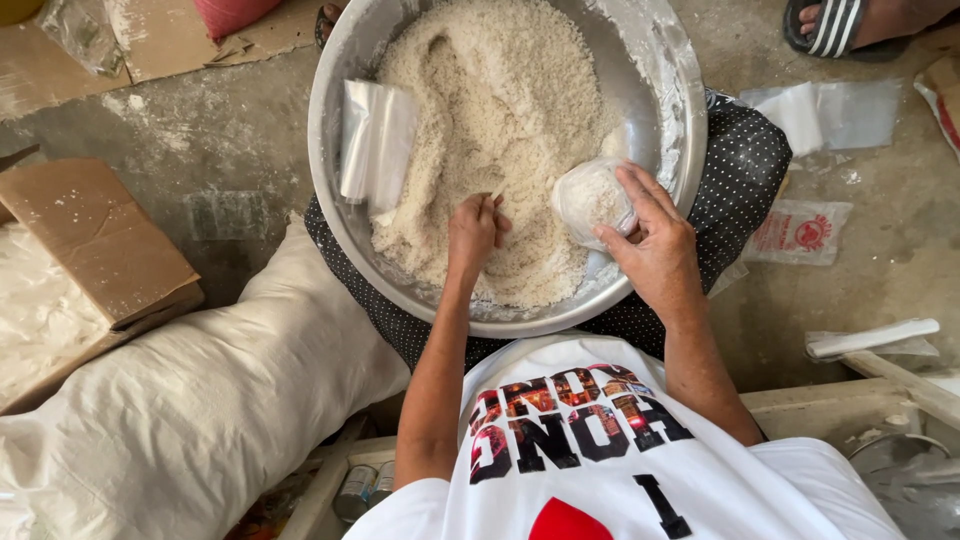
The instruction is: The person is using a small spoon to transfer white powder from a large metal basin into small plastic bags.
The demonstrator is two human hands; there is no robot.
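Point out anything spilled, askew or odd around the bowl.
A stack of clear bags leans inside the metal bowl, its lower edge in the white grains. White residue smears the rim; loose bags litter the floor.

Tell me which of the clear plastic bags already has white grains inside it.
The small bag held in the right hand over the metal basin. The stack of bags on the left rim and the bags on the floor lie flat.

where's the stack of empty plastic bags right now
In the head view, the stack of empty plastic bags leans on the left inner wall of the metal bowl, on the white grains, up-left of the left hand.
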